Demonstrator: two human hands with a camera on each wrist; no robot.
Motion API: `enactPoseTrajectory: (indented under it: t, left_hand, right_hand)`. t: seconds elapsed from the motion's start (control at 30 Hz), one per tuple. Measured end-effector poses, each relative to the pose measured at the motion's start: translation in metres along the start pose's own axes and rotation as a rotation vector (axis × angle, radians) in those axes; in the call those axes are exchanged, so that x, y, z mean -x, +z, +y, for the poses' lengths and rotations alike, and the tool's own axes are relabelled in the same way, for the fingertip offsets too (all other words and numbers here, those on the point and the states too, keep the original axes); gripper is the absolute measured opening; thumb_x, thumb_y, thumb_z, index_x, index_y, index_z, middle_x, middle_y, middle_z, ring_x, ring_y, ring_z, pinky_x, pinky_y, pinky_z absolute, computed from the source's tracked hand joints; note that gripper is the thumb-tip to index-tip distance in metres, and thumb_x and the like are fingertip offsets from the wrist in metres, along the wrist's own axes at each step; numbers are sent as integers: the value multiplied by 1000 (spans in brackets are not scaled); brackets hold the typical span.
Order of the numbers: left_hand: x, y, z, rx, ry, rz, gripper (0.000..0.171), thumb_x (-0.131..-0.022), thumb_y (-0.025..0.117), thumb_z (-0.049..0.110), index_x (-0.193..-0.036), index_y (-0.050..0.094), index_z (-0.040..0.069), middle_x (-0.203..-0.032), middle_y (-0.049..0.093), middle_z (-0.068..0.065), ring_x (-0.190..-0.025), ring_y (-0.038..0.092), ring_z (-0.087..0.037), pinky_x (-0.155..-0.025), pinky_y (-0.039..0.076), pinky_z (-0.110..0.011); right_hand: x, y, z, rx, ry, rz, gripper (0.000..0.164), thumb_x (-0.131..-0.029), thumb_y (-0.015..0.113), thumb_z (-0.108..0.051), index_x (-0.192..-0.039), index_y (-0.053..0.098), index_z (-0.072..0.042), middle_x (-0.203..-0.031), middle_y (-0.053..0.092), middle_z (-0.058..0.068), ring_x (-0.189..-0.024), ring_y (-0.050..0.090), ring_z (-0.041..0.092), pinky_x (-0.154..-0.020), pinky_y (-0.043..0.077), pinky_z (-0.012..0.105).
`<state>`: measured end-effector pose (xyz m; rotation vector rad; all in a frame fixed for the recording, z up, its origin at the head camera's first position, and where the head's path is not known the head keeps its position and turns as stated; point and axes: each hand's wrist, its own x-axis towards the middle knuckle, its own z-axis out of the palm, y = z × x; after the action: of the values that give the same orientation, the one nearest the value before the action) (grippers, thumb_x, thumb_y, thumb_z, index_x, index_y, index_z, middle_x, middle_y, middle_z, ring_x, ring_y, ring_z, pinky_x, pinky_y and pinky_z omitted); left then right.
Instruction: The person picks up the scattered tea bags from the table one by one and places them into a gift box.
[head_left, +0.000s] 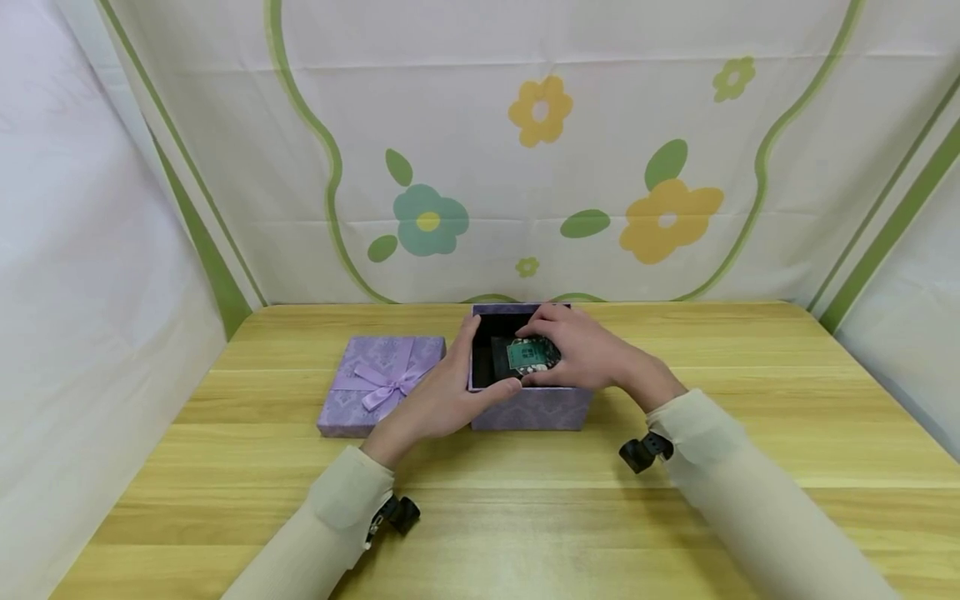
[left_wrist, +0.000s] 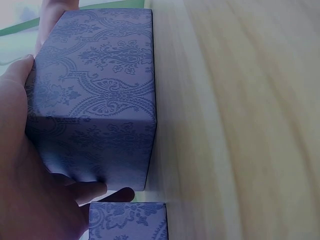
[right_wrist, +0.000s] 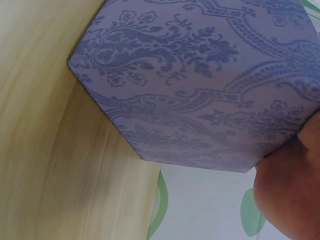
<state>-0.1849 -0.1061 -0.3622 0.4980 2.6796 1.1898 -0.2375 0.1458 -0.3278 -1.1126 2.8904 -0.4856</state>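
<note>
An open purple patterned gift box [head_left: 528,410] with a black inside stands on the wooden table. My left hand [head_left: 442,387] holds its front left corner, thumb along the front rim and fingers against the left wall; the left wrist view shows those fingers on the box's side [left_wrist: 90,150]. Reaching over the right rim, my right hand [head_left: 581,346] has its fingers curled down inside the box. Between its thumb and fingers is a dark packet with a green label [head_left: 525,356], partly covered by the hand. In the right wrist view the box wall [right_wrist: 200,90] hides the fingertips.
Left of the box lies its purple lid [head_left: 375,379] with a ribbon bow, close beside my left forearm. The wooden table [head_left: 525,517] extends to a white floral curtain [head_left: 480,150] at the back, with white cloth at both sides.
</note>
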Motion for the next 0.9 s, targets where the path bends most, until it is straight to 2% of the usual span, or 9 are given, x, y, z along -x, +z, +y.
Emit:
enactPoseTrajectory:
  t: [0.23, 0.47, 0.63, 0.7, 0.8, 0.9]
  left_hand:
    - [1, -1, 0, -4, 1, 1, 114, -88, 57, 87, -169, -11, 43, -178, -8, 15, -165, 23, -32, -125, 33, -66]
    - [0, -1, 0, -7, 10, 3, 114, -89, 57, 86, -169, -10, 42, -179, -6, 13, -164, 26, -34, -124, 34, -66]
    - [1, -1, 0, -7, 8, -3, 114, -89, 57, 87, -169, -11, 42, -179, -9, 13, -165, 22, -32, -125, 32, -66]
    - [1, -1, 1, -20, 2, 2, 114, -89, 56, 87, -169, -11, 42, -179, -11, 13, -165, 20, -32, -125, 31, -67]
    - [2, -4, 3, -107, -1, 32, 114, -88, 52, 91, -170, -7, 40, -180, -11, 8, -165, 21, -37, -125, 29, -70]
    - [4, -12, 7, -234, -1, 89, 110, -88, 46, 93, -171, -3, 39, -181, -6, 0, -164, 21, -41, -125, 25, -72]
  right_hand:
    - [-2, -1, -3, 72, -15, -13, 63, -89, 84, -46, -138, 70, -9, -131, 66, 8, -127, 59, 31, -110, 45, 58]
    - [-2, -2, -4, 99, -9, -27, 63, -90, 84, -47, -139, 70, -10, -134, 66, 10, -129, 58, 34, -111, 44, 60]
    - [0, -4, -4, 45, 7, -31, 67, -91, 83, -47, -144, 66, -8, -144, 63, 12, -138, 55, 37, -117, 41, 62]
    - [3, -5, -3, -15, 16, -3, 67, -93, 80, -47, -145, 64, -8, -148, 61, 13, -141, 53, 37, -118, 41, 62]
    - [9, -6, 0, -88, 42, 77, 66, -97, 76, -51, -148, 62, -11, -152, 56, 11, -142, 52, 35, -118, 43, 60]
    - [20, -13, 7, -42, 80, 187, 72, -96, 73, -57, -153, 58, -15, -157, 52, 11, -146, 48, 36, -120, 40, 62]
